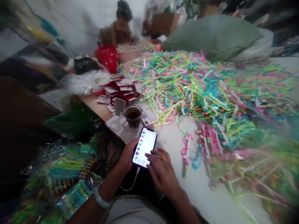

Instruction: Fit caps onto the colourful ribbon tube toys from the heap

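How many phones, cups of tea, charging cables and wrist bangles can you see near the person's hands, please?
phone, held in the left hand: 1
cup of tea: 1
charging cable: 1
wrist bangle: 1
Total: 4

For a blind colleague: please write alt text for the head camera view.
The person's left hand holds a lit phone, on a white cable, while the right hand touches its screen. Beyond it on the table are a glass cup of dark drink, red cards and a pile of bright strips; another person sits at the far end.
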Action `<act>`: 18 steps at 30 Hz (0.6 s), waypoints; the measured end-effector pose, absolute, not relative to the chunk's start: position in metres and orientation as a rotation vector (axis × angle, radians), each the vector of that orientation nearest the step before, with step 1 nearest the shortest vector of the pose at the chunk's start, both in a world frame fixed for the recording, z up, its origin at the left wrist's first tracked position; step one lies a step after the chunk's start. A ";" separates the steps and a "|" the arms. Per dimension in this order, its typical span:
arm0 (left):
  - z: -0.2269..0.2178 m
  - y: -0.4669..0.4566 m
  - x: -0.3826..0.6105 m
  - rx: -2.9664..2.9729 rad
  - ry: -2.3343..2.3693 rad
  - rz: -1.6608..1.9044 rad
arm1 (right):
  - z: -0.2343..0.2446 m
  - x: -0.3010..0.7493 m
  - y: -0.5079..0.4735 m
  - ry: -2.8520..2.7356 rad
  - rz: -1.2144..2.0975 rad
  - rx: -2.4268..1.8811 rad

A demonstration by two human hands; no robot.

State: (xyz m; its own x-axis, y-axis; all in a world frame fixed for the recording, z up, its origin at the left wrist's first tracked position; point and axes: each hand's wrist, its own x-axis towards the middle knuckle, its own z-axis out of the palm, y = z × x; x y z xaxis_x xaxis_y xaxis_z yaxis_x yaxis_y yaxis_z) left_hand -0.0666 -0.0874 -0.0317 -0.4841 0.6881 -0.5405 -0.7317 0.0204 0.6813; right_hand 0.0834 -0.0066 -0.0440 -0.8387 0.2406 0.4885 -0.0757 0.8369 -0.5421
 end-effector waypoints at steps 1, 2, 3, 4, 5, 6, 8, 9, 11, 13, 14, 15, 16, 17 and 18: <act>-0.033 -0.087 -0.067 -0.047 1.205 1.689 | -0.045 0.083 -0.007 -2.458 0.751 -0.125; -0.034 -0.087 -0.067 -0.050 1.196 1.687 | -0.046 0.083 -0.006 -2.459 0.745 -0.134; -0.035 -0.087 -0.068 -0.056 1.190 1.686 | -0.047 0.082 -0.005 -2.458 0.741 -0.144; -0.035 -0.087 -0.068 -0.065 1.188 1.683 | -0.048 0.082 -0.004 -2.458 0.739 -0.153; -0.036 -0.087 -0.068 -0.072 1.188 1.681 | -0.048 0.081 -0.002 -2.455 0.736 -0.161; -0.036 -0.086 -0.068 -0.076 1.187 1.683 | -0.048 0.081 -0.001 -2.454 0.735 -0.168; -0.036 -0.086 -0.068 -0.076 1.182 1.683 | -0.047 0.080 0.000 -2.449 0.735 -0.180; -0.036 -0.086 -0.068 -0.073 1.182 1.680 | -0.047 0.080 0.000 -2.450 0.735 -0.184; -0.036 -0.087 -0.068 -0.061 1.188 1.671 | -0.046 0.079 0.001 -2.452 0.738 -0.192; -0.037 -0.087 -0.068 -0.054 1.192 1.666 | -0.045 0.078 0.001 -2.454 0.744 -0.197; -0.037 -0.087 -0.068 -0.053 1.191 1.669 | -0.045 0.078 0.002 -2.456 0.747 -0.200; -0.038 -0.087 -0.068 -0.056 1.185 1.670 | -0.045 0.078 0.002 -2.456 0.749 -0.205; -0.038 -0.087 -0.068 -0.057 1.179 1.671 | -0.045 0.078 0.002 -2.456 0.749 -0.207; -0.038 -0.087 -0.068 -0.061 1.178 1.668 | -0.045 0.077 0.002 -2.458 0.746 -0.206; -0.037 -0.087 -0.068 -0.070 1.179 1.663 | -0.045 0.077 0.003 -2.461 0.742 -0.205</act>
State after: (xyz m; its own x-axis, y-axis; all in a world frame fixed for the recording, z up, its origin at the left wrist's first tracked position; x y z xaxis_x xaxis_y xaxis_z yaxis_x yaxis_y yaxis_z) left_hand -0.0682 -0.0871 -0.0375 -0.4503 0.6984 -0.5563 -0.7560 0.0332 0.6537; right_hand 0.0773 0.0025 -0.0449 -0.8337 0.2938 0.4676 -0.0135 0.8356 -0.5491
